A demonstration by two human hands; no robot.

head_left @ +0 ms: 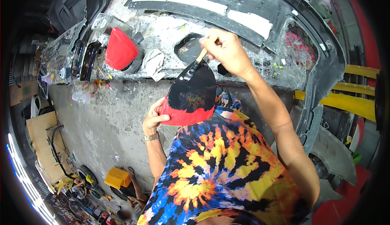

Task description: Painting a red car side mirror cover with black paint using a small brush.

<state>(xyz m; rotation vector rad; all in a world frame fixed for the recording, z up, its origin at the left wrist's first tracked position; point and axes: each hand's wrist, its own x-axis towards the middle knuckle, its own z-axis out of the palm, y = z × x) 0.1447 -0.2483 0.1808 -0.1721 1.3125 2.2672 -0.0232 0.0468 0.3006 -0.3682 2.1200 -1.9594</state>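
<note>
My left hand point(153, 116), with a watch on its wrist, grips the lower left edge of a red curved shell point(189, 116), shaped like a car mirror cover. Glossy black coating point(193, 88) covers most of the shell, leaving a red band along its lower edge. In my right hand point(226, 49) is a brush point(201, 56) with a pale wooden handle, its tip against the shell's narrow upper end. Just beyond, on the bench, sits a dark shallow tray point(178, 51). Another red shell point(122, 49) stands to the left on a dark round container.
Crumpled white paper point(153, 64) and a clear plastic box point(101, 22) lie on the littered bench. A large dark panel with white strips point(197, 2) spans the far side. Yellow bars point(357, 103) stand at right. Another person point(136, 196) is low on the floor, lower left.
</note>
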